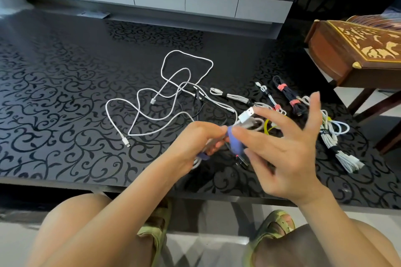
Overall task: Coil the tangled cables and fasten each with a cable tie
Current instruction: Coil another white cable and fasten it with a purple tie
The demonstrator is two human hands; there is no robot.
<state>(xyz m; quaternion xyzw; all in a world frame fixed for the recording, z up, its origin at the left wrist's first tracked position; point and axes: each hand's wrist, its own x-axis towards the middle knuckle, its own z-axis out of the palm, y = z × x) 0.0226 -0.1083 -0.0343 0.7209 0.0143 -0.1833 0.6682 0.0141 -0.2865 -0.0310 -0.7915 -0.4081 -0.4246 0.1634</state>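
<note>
My left hand (pixel 195 143) grips a coiled white cable (pixel 249 122) above the table's near edge; its USB plug sticks up at the right. A purple cable tie (pixel 235 143) wraps round the coil, and my right hand (pixel 284 154) pinches it between thumb and forefinger, the other fingers spread. Another purple tie (pixel 204 155) shows under my left hand. Loose white cables (pixel 173 84) lie tangled with a thin black cable (pixel 198 102) in the middle of the table.
Several tied bundles lie at the right: a white one with black ties (pixel 234 96), a black one with pink ties (pixel 286 93), a white bundle (pixel 334 143). A yellow tie (pixel 268 127) lies behind my hands. A carved wooden box (pixel 351 50) stands on a stool at the right.
</note>
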